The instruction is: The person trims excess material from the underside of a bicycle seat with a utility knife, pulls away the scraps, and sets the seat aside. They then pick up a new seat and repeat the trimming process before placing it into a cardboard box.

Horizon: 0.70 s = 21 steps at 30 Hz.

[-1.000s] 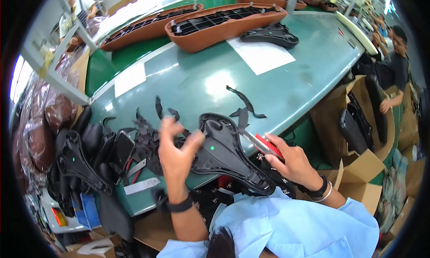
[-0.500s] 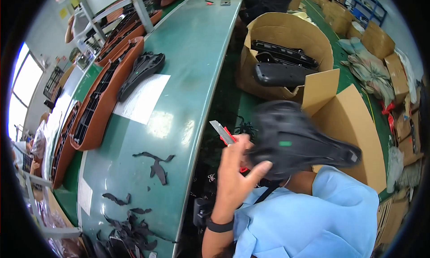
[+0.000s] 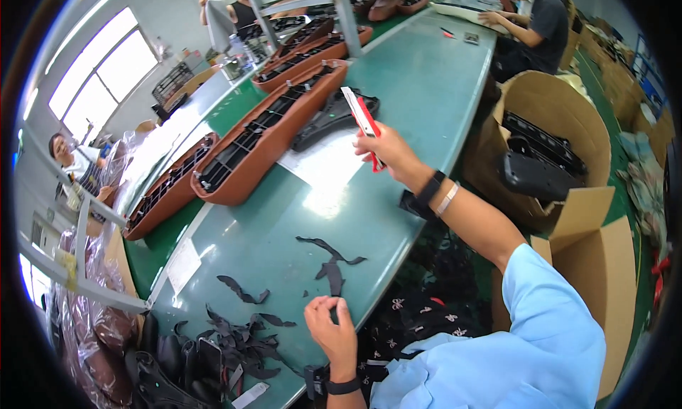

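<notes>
My right hand (image 3: 387, 150) reaches across the table, closed round a red utility knife (image 3: 362, 118) whose blade points up and away. Just beyond the blade lies a black saddle-shaped part (image 3: 334, 121), partly hidden by the knife. Close to the table's near edge, my left hand (image 3: 332, 329) is loosely curled, its thumb apart from the fingers, with no object seen in it. Its fingertips are beside the lower end of a thin black scrap (image 3: 330, 267). More black trimmings (image 3: 245, 345) are heaped to its left.
Long brown padded pieces with black ribbed undersides (image 3: 263, 139) line the table's left side. On the right stand a round cardboard container (image 3: 597, 125) with black parts and an open carton (image 3: 593, 267). A co-worker (image 3: 536, 33) sits at the far end. Metal rails (image 3: 106, 288) run along the left.
The black saddle-shaped part that was between my hands over the carton is out of them. My right hand with the knife has moved over the table; my left has come down beside the scraps.
</notes>
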Tool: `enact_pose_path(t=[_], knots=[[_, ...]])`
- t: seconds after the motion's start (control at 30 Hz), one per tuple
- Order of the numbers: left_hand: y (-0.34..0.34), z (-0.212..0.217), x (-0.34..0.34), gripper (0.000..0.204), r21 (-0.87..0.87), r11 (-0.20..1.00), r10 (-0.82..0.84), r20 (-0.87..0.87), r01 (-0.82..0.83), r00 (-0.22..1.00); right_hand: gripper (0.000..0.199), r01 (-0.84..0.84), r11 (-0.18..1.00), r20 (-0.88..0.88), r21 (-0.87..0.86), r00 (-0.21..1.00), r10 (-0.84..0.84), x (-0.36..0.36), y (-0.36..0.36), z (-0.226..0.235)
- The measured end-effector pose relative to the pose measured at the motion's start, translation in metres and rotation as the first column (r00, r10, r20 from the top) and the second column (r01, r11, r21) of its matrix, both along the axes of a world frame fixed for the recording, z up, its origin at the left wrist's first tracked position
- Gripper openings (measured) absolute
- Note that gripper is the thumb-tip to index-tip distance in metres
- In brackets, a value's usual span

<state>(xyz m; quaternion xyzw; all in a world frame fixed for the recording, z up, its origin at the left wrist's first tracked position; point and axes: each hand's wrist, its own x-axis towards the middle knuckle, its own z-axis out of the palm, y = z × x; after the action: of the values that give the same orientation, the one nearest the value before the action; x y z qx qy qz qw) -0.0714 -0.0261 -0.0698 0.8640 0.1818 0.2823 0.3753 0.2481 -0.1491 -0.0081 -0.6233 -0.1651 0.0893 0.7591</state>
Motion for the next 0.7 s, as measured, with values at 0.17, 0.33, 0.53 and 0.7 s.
enact_pose_path(t=[0.17, 0.33, 0.53, 0.7], knots=[[-0.007, -0.001, 0.008, 0.012, 0.116, 0.992, 0.046, 0.014, -0.047, 0.999, 0.039, 0.131, 0.989, -0.262, -0.064, 0.954, -0.143, 0.085, 0.065, -0.038], [-0.008, 0.001, 0.009, 0.013, 0.161, 0.985, 0.067, -0.030, -0.062, 0.997, 0.041, -0.026, 0.975, -0.144, -0.219, 0.990, -0.006, 0.118, 0.067, -0.058], [-0.010, 0.006, 0.010, 0.013, 0.204, 0.978, 0.043, -0.053, -0.032, 0.998, 0.038, 0.256, 0.928, -0.009, -0.270, 0.963, -0.268, 0.133, 0.065, -0.065], [-0.006, -0.003, 0.007, 0.014, 0.107, 0.993, 0.043, 0.004, -0.043, 0.999, 0.025, -0.008, 1.000, -0.274, 0.001, 0.962, 0.008, 0.061, 0.048, -0.059]])
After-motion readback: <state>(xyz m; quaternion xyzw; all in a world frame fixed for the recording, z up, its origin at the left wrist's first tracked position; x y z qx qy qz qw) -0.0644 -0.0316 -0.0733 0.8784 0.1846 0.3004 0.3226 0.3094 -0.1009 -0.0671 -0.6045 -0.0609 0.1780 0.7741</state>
